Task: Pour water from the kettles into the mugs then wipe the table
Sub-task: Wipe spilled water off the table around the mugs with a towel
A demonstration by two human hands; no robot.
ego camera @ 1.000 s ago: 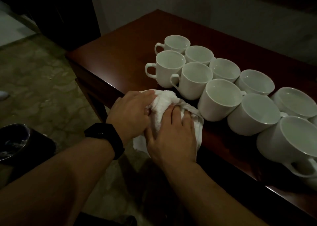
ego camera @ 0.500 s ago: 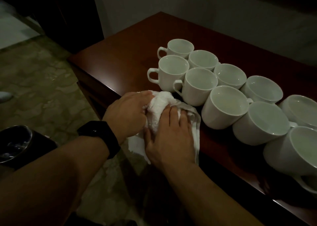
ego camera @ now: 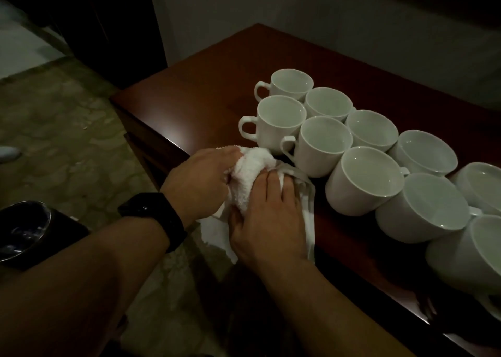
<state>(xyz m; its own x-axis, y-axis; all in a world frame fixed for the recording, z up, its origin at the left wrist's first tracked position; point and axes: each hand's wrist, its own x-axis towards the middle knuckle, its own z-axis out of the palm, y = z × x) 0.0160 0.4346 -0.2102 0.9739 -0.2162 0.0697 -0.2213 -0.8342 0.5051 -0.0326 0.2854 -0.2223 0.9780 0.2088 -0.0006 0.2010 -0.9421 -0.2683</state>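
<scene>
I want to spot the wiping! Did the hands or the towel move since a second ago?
Barely. The left hand grips and the right hand presses the bunched white towel at the table edge, as before. The towel seems to have crept slightly toward the nearest mug. Every mug stayed put.

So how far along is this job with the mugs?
Pouring seems done: the mugs stand grouped, untouched, though dim light hides any water in them. In hand: wiping, the left hand gripping and the right hand pressing a white cloth at the table edge. Left: the rest of the tabletop.
</scene>
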